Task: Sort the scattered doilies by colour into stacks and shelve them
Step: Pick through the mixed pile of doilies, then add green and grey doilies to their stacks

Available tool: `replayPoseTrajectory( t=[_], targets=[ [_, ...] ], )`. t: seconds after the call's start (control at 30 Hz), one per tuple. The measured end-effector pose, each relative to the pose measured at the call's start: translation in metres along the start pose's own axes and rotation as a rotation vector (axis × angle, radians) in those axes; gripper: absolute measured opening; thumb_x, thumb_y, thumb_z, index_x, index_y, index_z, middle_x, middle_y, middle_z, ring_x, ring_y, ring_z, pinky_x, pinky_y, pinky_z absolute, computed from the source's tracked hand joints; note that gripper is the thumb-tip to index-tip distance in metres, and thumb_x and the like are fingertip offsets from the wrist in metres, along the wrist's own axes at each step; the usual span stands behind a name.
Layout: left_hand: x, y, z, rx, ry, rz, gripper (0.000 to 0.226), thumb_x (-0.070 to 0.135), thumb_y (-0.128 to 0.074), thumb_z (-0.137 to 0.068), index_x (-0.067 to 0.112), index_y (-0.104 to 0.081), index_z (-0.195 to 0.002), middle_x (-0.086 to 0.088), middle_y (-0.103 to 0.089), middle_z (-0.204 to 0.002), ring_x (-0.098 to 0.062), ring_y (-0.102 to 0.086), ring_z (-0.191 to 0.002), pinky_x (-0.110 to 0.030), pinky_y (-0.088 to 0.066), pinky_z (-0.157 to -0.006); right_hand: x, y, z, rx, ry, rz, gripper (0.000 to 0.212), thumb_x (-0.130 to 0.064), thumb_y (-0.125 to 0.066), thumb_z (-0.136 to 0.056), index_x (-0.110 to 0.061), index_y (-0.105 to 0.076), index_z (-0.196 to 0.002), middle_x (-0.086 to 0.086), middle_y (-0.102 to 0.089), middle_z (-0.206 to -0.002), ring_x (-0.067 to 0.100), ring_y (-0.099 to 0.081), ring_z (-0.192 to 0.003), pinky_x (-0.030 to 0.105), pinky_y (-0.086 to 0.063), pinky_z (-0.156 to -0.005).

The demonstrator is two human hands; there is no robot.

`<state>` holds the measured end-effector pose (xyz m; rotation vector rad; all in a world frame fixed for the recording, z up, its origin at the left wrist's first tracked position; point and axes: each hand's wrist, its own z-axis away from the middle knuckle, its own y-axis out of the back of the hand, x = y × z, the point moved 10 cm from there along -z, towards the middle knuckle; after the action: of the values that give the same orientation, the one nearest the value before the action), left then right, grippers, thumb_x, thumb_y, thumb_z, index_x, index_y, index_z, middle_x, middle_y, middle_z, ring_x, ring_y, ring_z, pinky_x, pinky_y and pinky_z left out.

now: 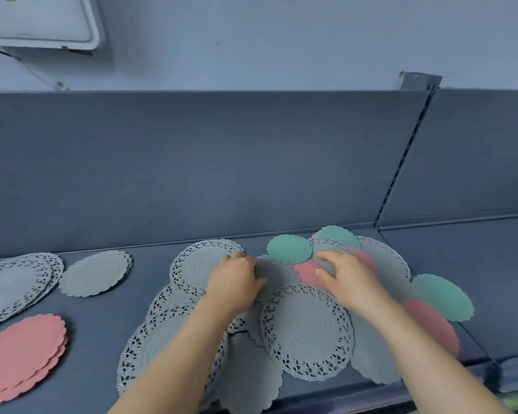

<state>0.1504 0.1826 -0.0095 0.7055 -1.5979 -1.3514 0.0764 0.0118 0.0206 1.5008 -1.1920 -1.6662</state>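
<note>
Dark shelf (150,264), long and deep. On its right half lies a scattered heap (307,330) of overlapping doilies: big grey lace ones, plain grey, pink, and green doilies (289,248) at the back and far right. At the left end, well apart from the heap, are three sorted piles: lace grey stack (9,285), plain grey stack (95,273), pink stack (21,351). No green stack yet.

The doilies look paper-thin, light and floppy, and the lace rims likely snag or tear. Best lifted from under a scalloped edge, not dragged.

Left hand (237,282): fingers curled at the rim of a plain grey doily (277,276); a real pinch cannot be told. Right hand (350,282): spread and relaxed over a pink doily (307,271), holding nothing.
</note>
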Motion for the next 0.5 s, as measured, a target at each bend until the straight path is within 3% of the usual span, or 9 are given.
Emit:
replayPoseTrajectory(
  t=[0.17, 0.33, 0.5],
  targets=[
    [0.0, -0.015, -0.02, -0.093, 0.075, 0.022, 0.051, 0.044, -0.066, -0.081, 0.017, -0.054, -0.123, -0.007, -0.047, -0.123, -0.028, -0.045, -0.115, -0.039, -0.04, -0.1, 0.013, -0.001, -0.01, -0.035, 0.06, -0.035, 0.035, -0.021, -0.055, -0.093, -0.016, -0.058, -0.128, -0.001, -0.059, -0.131, 0.015, -0.052, -0.121, 0.023, -0.035, -0.099],
    [-0.004, -0.008, -0.013, 0.008, 0.164, 0.29, 0.041, 0.027, -0.077, -0.074, 0.019, -0.046, -0.1, -0.001, -0.054, -0.102, -0.022, -0.051, -0.094, -0.033, -0.044, -0.081, 0.013, -0.015, -0.027, -0.089, 0.105, -0.095, 0.039, -0.024, -0.057, -0.092, -0.02, -0.055, -0.131, -0.004, -0.055, -0.136, 0.015, -0.05, -0.127, 0.031, -0.036, -0.108],
    [-0.009, 0.004, 0.0, 0.164, 0.226, 0.469, 0.038, 0.015, -0.073, -0.075, 0.019, -0.041, -0.097, 0.003, -0.053, -0.087, -0.021, -0.051, -0.082, -0.031, -0.038, -0.067, 0.001, -0.03, -0.063, -0.142, 0.144, 0.029, 0.052, -0.032, -0.051, -0.095, -0.015, -0.04, -0.142, 0.002, -0.041, -0.147, 0.021, -0.034, -0.137, 0.035, -0.029, -0.113]
  ],
)
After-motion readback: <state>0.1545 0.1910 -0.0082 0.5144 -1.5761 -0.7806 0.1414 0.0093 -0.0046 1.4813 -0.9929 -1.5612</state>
